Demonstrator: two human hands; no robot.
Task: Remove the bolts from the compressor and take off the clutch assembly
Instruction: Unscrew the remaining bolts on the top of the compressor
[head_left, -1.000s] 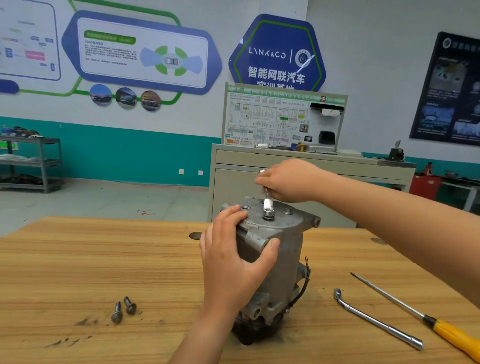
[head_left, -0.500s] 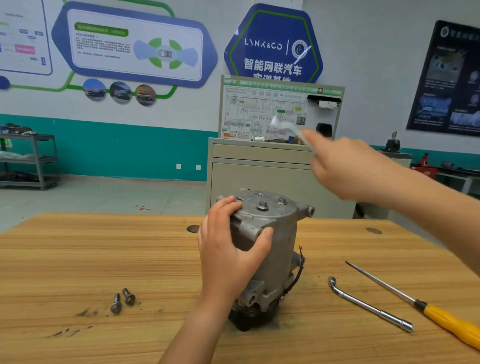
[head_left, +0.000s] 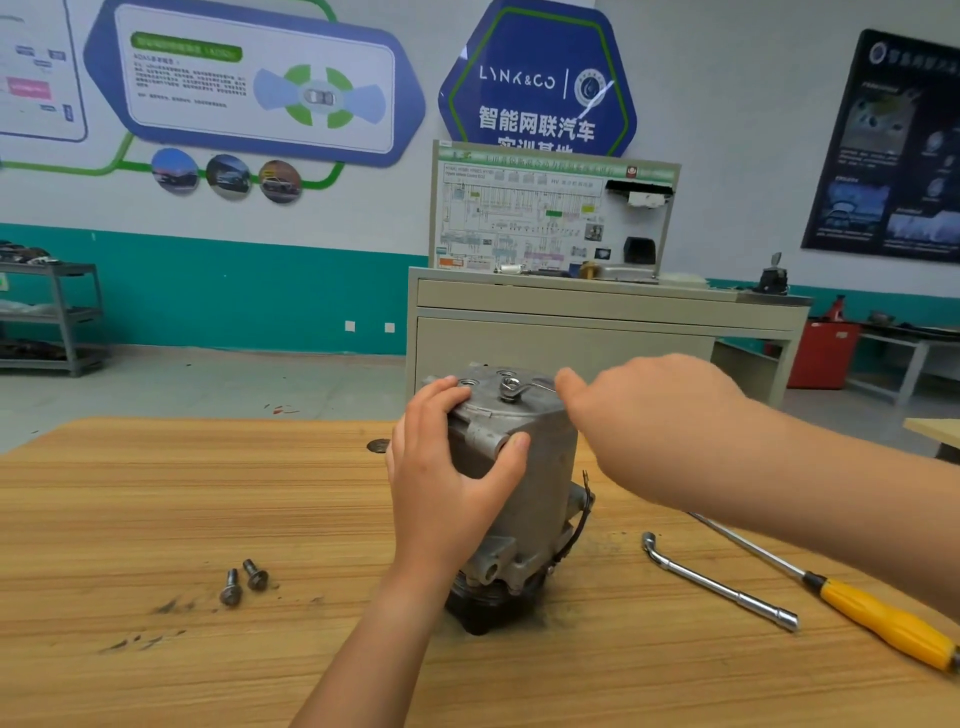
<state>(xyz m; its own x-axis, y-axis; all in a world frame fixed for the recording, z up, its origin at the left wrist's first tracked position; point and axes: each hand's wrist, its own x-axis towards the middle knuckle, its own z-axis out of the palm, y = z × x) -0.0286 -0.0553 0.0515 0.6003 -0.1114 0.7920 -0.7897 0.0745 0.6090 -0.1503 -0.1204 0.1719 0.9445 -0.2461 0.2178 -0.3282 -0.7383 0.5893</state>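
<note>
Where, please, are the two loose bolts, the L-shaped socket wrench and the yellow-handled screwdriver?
loose bolts (head_left: 231, 595): head view, on the left bolt's flanged head.
L-shaped socket wrench (head_left: 719, 587): head view, middle of its shaft.
yellow-handled screwdriver (head_left: 888, 626): head view, middle of the yellow handle.

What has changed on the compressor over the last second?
The right hand lifted the wrench off the top bolt, swung it up and right, then brought it back down; its end now sits on that bolt again. Unchanged: the left hand grips the compressor; two loose bolts, bar and screwdriver lie on the table.
</note>
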